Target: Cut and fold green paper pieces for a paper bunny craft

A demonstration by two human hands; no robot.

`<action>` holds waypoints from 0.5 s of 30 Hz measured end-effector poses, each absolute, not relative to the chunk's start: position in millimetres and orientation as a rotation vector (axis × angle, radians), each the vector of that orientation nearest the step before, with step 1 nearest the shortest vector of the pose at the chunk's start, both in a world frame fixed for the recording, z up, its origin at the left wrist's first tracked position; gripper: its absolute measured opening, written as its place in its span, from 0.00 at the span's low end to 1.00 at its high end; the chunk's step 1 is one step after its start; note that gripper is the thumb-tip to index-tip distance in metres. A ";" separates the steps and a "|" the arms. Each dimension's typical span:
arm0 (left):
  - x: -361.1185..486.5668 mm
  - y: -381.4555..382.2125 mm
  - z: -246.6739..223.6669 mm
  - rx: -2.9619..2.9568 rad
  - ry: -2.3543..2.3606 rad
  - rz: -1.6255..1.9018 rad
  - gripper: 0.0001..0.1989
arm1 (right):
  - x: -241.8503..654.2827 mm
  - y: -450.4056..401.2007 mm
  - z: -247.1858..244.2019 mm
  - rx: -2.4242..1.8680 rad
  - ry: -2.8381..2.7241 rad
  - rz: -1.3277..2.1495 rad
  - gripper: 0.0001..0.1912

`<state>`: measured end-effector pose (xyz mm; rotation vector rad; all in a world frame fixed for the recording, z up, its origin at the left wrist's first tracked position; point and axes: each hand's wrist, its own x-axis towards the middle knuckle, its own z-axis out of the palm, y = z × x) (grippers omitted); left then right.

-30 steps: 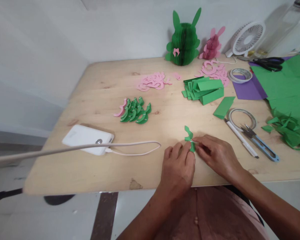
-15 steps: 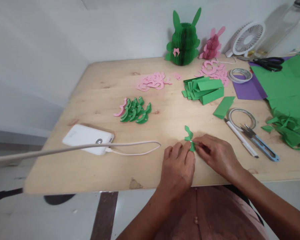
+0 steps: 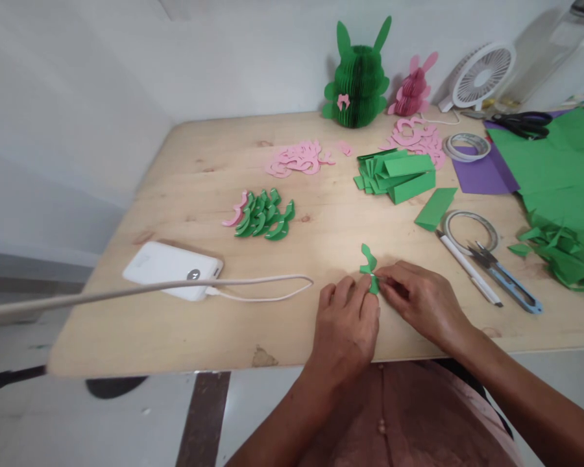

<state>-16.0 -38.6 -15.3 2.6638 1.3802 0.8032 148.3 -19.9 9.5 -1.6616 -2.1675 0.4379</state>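
A small wavy green paper cutout (image 3: 368, 261) lies on the table near its front edge, with a thin whitish strip across its middle. My left hand (image 3: 345, 318) presses its closed fingers on the cutout's lower left side, holding it against the wood. From the right, my right hand (image 3: 421, 298) pinches at the cutout's edge by the strip; the fingertips hide what exactly lies between them. Farther left are several curved green cutouts (image 3: 265, 217) with small whitish strips on them, and a pink cutout (image 3: 237, 211) beside them.
A white power bank (image 3: 168, 266) with a cable stands left. Pink cutouts (image 3: 299, 159), folded green strips (image 3: 399, 174), a pen (image 3: 470, 269), a blue cutter (image 3: 509, 279), tape rolls (image 3: 472, 230) and scissors (image 3: 523, 122) lie around. Paper bunnies (image 3: 363, 84) and a fan (image 3: 484, 74) are behind.
Almost nothing differs. Both hands stay at the green cutout, whose upper tip has shifted very slightly.
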 end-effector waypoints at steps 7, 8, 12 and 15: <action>-15.8 -38.5 -15.1 2.646 1.371 0.830 0.04 | 148.9 -19.9 8.0 -1.659 -2.121 0.442 0.10; -15.8 -38.6 -15.0 2.644 1.370 0.827 0.04 | 149.0 -19.8 7.9 -1.657 -2.122 0.446 0.10; -15.6 -39.1 -15.0 2.640 1.374 0.833 0.04 | 148.7 -19.9 8.1 -1.654 -2.120 0.440 0.09; -15.6 -38.9 -15.6 2.653 1.375 0.836 0.04 | 148.2 -20.1 8.1 -1.648 -2.123 0.419 0.09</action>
